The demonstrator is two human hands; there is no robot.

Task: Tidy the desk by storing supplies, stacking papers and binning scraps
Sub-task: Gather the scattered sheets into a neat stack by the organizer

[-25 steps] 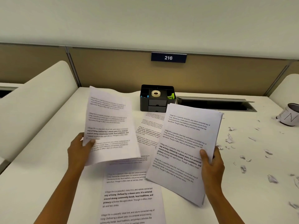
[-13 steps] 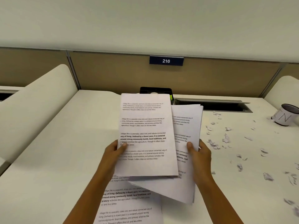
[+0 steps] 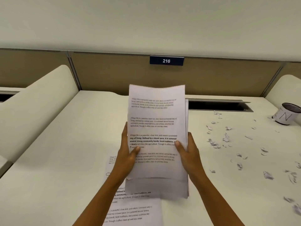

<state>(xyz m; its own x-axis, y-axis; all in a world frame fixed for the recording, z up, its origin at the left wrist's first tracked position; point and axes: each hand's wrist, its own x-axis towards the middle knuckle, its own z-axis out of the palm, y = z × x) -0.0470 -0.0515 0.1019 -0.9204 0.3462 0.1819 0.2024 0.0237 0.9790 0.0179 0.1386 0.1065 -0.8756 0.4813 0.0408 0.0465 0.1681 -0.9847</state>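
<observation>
The desk (image 3: 57,160) is bounded at the rear by a tan partition (image 3: 105,74) and on the left by a rounded side divider (image 3: 37,111); its left half lies open. A dark cable slot (image 3: 216,106) runs along the rear edge, right of centre. The stack of papers (image 3: 156,124) is held nearly upright above mid-desk, its edges roughly squared, with lower sheets showing below the front one. A loose printed sheet (image 3: 135,212) lies flat on the desk beneath it, near the front edge. The left hand (image 3: 128,154) and right hand (image 3: 189,152) each clamp a side edge of the stack, thumbs on the printed face and fingers behind. A white cup (image 3: 286,116) marked "N" sits tilted at the far right; its dark interior cannot be read. Torn scraps (image 3: 215,143) litter the right half between slot, cup and front edge. A plate (image 3: 166,61) reading 216 is fixed to the partition.
</observation>
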